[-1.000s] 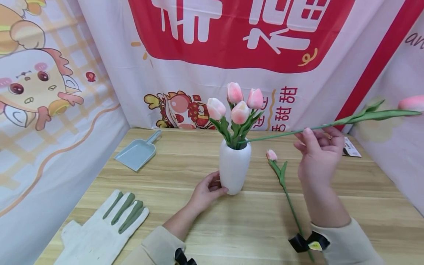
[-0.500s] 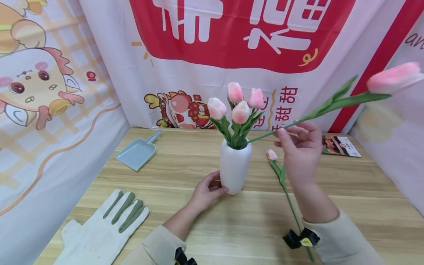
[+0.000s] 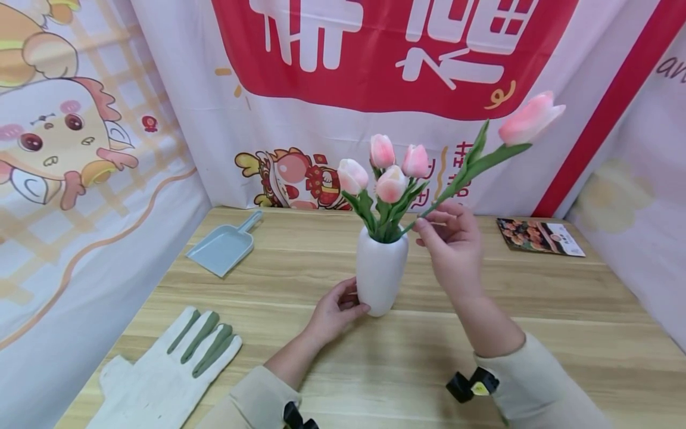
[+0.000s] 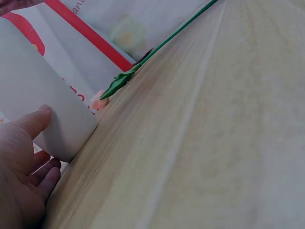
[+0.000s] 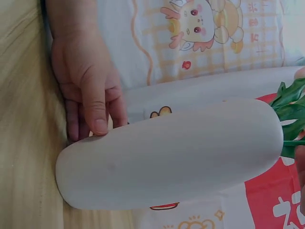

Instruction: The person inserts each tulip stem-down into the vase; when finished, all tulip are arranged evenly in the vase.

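A white vase (image 3: 379, 274) stands upright on the wooden table, with several pink artificial tulips (image 3: 390, 185) in it. Low on its left side, my left hand (image 3: 331, 313) holds the vase, thumb and fingers around the base. My right hand (image 3: 455, 250) pinches the stem of another pink tulip (image 3: 530, 119), which leans to the upper right. The stem's lower end is at the vase mouth. In the right wrist view, this green stem (image 5: 293, 142) lies over the rim. A further tulip (image 4: 119, 83) lies on the table in the left wrist view; my right arm mostly hides it in the head view.
A blue-grey dustpan (image 3: 222, 244) lies at the back left. Nearer the front left is a white and green work glove (image 3: 161, 369). A printed card (image 3: 541, 236) lies at the back right. Printed cloth (image 3: 300, 125) hangs behind the table (image 3: 300, 250) and at its sides.
My right hand has moved left toward the vase, sliding nearer the stem's lower end. The held tulip has swung from nearly level to steeper. My left hand and the vase have stayed put.
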A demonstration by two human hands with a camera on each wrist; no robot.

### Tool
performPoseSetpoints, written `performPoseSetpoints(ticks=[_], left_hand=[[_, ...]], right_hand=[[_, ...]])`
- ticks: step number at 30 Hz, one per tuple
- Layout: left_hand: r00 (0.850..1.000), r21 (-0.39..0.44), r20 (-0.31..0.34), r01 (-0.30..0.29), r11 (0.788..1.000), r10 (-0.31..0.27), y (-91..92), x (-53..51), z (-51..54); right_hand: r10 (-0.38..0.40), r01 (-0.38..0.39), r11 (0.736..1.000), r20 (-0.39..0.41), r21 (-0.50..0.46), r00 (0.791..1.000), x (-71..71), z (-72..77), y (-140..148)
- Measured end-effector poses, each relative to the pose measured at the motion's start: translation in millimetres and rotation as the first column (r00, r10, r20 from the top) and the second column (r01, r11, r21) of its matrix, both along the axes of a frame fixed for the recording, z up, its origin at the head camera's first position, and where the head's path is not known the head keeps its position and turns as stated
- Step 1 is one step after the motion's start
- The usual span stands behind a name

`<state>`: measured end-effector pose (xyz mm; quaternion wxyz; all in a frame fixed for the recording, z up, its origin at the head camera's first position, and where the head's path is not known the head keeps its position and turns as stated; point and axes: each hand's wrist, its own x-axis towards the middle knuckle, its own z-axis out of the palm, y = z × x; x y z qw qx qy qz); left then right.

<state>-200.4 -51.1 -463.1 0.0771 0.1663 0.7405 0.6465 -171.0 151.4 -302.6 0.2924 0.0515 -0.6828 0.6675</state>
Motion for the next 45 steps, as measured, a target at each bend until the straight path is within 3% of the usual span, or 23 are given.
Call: performPoseSetpoints(ticks=[5,14,21,35,41,45], left_hand=[[1.000,-0.003,0.006,-0.001,1.000,0.001,0.1,-0.5,-0.6],[1.000,-0.001,0.010,0.000,1.000,0.000,0.1,0.4,0.8],[1.000,0.000,0.017,-0.004,1.000,0.004,0.1,0.6,0.8],[1.000,0.001,0.014,0.001,1.000,-0.001,-0.9,1.0,1.1],[1.000,0.003,0.005,0.003,1.000,-0.003,-0.7,0.8,1.0],[1.000,0.001,0.010,0.004,1.000,-0.004,-0.5,-0.3,0.4]], right_hand=[[-0.002,-0.001,0.998,0.054,0.057,0.999,-1.7,-5.5,-4.1],[0.037,-0.039,0.993,0.014,0.113,0.999,-5.8,-11.9,-5.7],[0.033,-0.038,0.987,0.036,0.157,0.999,-6.0,-9.3,-7.4],[0.028,-0.033,0.994,0.052,0.107,0.998,-6.5,-8.0,-9.6],[-0.025,0.005,0.982,0.106,0.187,0.994,-9.3,-8.6,-12.8],[-0.022,-0.011,0.973,0.141,0.231,0.990,-11.3,-9.9,-13.0]])
